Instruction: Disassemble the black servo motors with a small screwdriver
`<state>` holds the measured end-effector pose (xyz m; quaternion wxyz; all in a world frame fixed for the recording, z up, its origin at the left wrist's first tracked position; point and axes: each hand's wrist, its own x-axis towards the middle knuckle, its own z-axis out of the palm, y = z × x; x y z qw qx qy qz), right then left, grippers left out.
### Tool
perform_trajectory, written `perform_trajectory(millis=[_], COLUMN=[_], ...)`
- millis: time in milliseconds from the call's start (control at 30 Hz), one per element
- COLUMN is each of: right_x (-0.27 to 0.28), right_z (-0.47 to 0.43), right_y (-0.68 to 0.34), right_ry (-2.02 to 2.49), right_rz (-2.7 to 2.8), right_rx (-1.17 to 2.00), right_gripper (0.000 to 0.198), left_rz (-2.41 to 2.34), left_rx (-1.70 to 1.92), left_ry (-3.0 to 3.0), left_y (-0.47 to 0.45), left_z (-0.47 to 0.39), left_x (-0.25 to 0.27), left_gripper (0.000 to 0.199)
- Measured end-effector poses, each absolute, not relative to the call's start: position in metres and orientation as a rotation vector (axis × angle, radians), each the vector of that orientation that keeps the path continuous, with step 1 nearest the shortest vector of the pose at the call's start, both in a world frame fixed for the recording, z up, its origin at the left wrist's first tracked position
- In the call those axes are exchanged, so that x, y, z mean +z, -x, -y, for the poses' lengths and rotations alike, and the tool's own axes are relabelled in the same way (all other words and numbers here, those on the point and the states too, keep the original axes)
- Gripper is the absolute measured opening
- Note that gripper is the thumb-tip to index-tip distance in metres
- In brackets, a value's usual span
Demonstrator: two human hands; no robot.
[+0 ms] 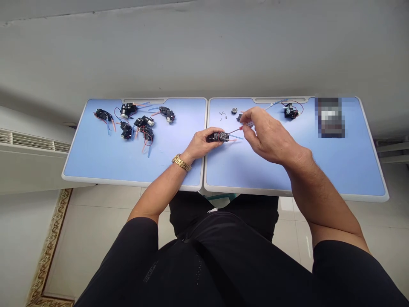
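Thumb and fingers of my left hand (204,143) grip a small black pump-like unit (223,136) with a round metal part and blue and pink tubes, just right of the gap between the tables. My right hand (266,134) pinches the handle of a screwdriver (247,124). Its thin shaft slants down leftward, the tip at the round part of the unit. Beyond the unit lie several tiny screws (223,114) and a round black part (234,111). Another small black piece (239,117) is partly hidden behind my right fingers.
Several similar black units (145,121) with wires and tubes lie on the left blue table (105,164). One more unit (290,111) sits toward the back of the right table (348,175), near a pixelated dark rectangle (330,117). A wall rises behind both tables.
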<state>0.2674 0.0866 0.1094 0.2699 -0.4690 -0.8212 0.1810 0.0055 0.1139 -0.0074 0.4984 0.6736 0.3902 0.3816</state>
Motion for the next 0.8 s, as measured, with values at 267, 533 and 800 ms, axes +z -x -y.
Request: perform_trajectory(millis=[267, 533, 800], right_x=[0.124, 0.129, 0.134], right_z=[-0.096, -0.101, -0.099], right_y=[-0.246, -0.238, -0.243], right_ry=[1.345, 1.310, 1.236], right_rz=[2.358, 2.398, 2.446], right_rx=[0.304, 0.258, 0.322], right_gripper=[0.025, 0.030, 0.030], left_rz=[-0.924, -0.881, -0.907], left_rx=[0.952, 0.961, 0.963], left_ry=[-1.570, -1.522, -1.562], left_y=[-0.007, -0.008, -0.008], left_z=[-0.115, -0.116, -0.116], left_x=[-0.008, -0.007, -0.006], left_gripper=[0.038, 0.037, 0.036])
